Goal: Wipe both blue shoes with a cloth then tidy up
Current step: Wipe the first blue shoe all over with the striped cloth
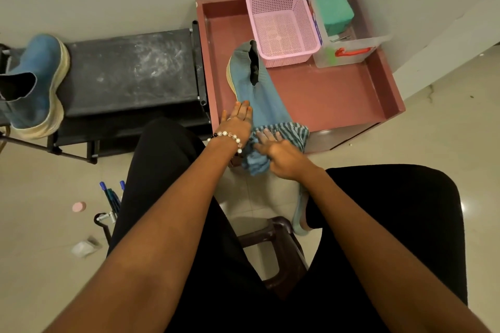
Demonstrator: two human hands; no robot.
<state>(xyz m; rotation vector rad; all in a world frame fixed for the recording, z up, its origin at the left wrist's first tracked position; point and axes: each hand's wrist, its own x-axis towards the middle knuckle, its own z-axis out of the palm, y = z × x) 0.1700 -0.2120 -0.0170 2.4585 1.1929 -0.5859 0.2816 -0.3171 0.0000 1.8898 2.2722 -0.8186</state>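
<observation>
One blue shoe [266, 94] with a cream sole lies on the pink table [338, 94], heel toward the wall, toe toward me. My left hand [238, 120], with a bead bracelet at the wrist, rests flat on the shoe's left side and steadies it. My right hand [281, 153] presses a blue striped cloth [281, 134] onto the toe of that shoe. The second blue shoe [35, 84] stands on the left end of the black rack [130, 70], apart from both hands.
A pink mesh basket [281, 24] and a clear box [343, 35] with a green block stand at the back of the pink table. Pens [112, 197], a pink cap [79, 207] and a scrap lie on the floor at left. A dark stool [273, 240] is between my knees.
</observation>
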